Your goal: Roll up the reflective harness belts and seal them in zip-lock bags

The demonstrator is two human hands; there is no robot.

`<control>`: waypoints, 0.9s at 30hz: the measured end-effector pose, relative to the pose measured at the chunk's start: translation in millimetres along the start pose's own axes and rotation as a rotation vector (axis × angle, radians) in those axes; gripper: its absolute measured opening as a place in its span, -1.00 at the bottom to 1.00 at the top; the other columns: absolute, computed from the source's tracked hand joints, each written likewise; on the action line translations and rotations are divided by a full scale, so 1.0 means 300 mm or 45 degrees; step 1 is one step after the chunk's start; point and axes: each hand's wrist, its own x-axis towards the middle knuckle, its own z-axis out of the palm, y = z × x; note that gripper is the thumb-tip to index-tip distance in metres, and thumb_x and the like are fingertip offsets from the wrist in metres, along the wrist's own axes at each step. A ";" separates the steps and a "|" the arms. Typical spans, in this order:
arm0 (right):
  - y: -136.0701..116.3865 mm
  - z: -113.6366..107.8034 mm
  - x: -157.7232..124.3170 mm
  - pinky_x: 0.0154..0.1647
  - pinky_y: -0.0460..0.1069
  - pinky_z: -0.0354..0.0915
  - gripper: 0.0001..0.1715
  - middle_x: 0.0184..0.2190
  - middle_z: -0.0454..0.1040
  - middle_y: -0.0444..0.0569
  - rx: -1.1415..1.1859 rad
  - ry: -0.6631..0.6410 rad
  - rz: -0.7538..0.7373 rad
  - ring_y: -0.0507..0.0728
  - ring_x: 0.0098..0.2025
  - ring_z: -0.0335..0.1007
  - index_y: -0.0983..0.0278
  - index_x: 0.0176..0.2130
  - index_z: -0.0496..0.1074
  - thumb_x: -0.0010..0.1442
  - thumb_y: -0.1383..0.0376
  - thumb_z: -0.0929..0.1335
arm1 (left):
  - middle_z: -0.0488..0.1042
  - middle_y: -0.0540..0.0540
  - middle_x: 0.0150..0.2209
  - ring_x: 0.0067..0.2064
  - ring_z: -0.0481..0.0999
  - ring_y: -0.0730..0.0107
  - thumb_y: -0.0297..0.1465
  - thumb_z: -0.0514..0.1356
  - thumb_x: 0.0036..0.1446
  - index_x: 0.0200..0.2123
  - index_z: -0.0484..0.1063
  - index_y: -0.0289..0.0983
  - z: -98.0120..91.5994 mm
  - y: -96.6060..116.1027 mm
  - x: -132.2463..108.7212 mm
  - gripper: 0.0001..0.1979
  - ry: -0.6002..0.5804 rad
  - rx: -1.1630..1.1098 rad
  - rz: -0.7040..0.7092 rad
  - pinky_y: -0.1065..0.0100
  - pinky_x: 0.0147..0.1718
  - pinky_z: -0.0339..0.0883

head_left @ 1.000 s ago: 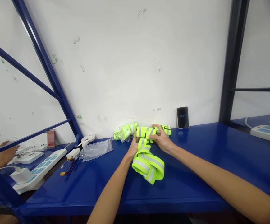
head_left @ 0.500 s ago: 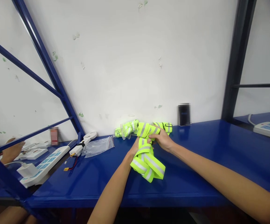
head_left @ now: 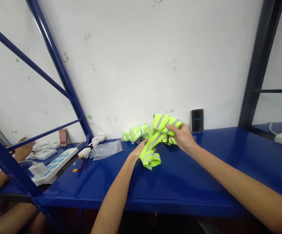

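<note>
A neon yellow strap with grey reflective stripes (head_left: 158, 128) is bunched between my hands, with a loop hanging low over the table. My right hand (head_left: 183, 136) pinches its upper folds. Partly covered by the strap, my left hand (head_left: 141, 149) is closed round it from the left. Behind them, a clear bag with a similar yellow strap (head_left: 137, 132) lies against the wall. Another yellow strap (head_left: 171, 140) sits just behind my right hand, mostly hidden.
The blue table (head_left: 191, 182) holds a flat clear bag (head_left: 106, 150), a white fan (head_left: 98, 139), a wired white pack (head_left: 84, 152) and an upright black-screened device (head_left: 197, 120). Left, beyond the blue frame (head_left: 58, 65), are a power strip (head_left: 55, 167) and another person's hand (head_left: 24, 149).
My right hand has moved right and lifted the strap's upper folds. The hanging part is smaller and further up. The view has shifted slightly.
</note>
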 end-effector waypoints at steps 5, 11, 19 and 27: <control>0.005 -0.041 0.038 -0.21 0.07 0.39 -0.56 -0.33 0.50 -0.09 -0.212 0.228 -0.131 0.16 -0.28 0.44 0.23 -0.17 0.39 -0.08 0.20 0.49 | 0.48 -0.01 -0.45 -0.48 0.43 0.48 -0.32 0.36 -0.09 -0.09 0.43 -0.29 -0.038 0.018 -0.039 -0.55 0.020 -0.119 0.001 0.45 -0.43 0.28; -0.007 -0.052 0.038 -0.15 0.11 0.36 -0.60 -0.24 0.48 -0.02 -0.782 0.341 -0.484 0.22 -0.22 0.42 0.25 -0.10 0.38 0.03 0.24 0.41 | 0.38 -0.03 -0.57 -0.50 0.43 0.38 -0.16 0.19 0.05 -0.33 0.43 -0.35 0.040 -0.008 -0.122 -0.67 -0.251 -0.446 -0.207 0.23 -0.33 0.39; 0.033 -0.089 0.029 0.22 0.22 0.18 -0.52 0.05 0.45 0.02 -1.150 -0.439 -0.999 0.26 0.23 0.21 0.16 0.03 0.41 0.15 0.46 0.25 | 0.39 -0.03 -0.57 -0.64 0.33 0.49 0.05 0.03 0.16 -0.30 0.44 -0.34 0.079 0.018 -0.197 -0.46 0.066 -0.384 -0.223 0.40 -0.58 0.33; 0.136 -0.214 -0.019 0.24 0.29 0.12 -0.46 0.06 0.47 0.03 -1.369 -1.002 -0.822 0.26 0.26 0.18 0.11 0.03 0.45 0.18 0.52 0.20 | 0.49 -0.05 -0.41 -0.47 0.43 0.45 -0.10 0.27 0.04 -0.04 0.43 -0.32 0.113 0.022 -0.343 -0.49 0.229 -0.230 -0.268 0.48 -0.52 0.24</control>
